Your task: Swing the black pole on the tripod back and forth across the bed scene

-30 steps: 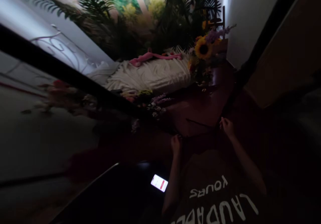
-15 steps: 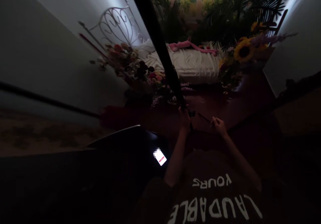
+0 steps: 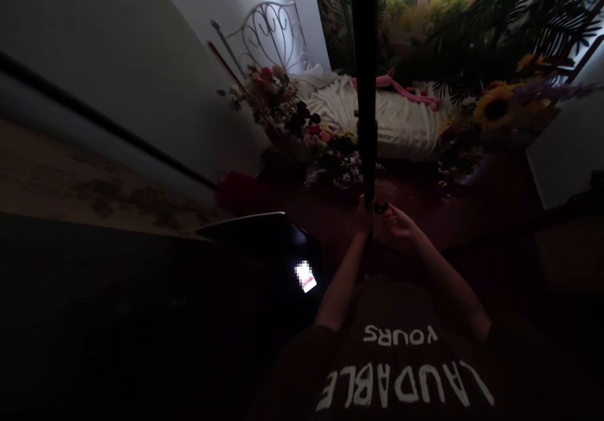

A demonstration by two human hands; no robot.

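Observation:
A tall black pole [image 3: 366,68], which looks like a light stand, rises almost upright in front of me. My left hand [image 3: 363,216] is wrapped round its lower part. A small dark knob [image 3: 381,207] sticks out from the right side of the pole at that height. My right hand [image 3: 400,223] is at this knob, its fingers closed on it. The dim light hides the fingertips and the foot of the pole.
A phone [image 3: 306,277] with a lit screen lies on a dark surface to the left. Ahead are a bed [image 3: 401,122], a metal headboard [image 3: 271,34], flower bunches [image 3: 268,87], sunflowers [image 3: 493,106] and palm leaves [image 3: 500,12]. Another dark pole [image 3: 108,128] slants on the left.
The pole has gone from leaning left to nearly upright in view. My right hand has moved left, from apart from the pole to its knob. My left hand keeps its hold.

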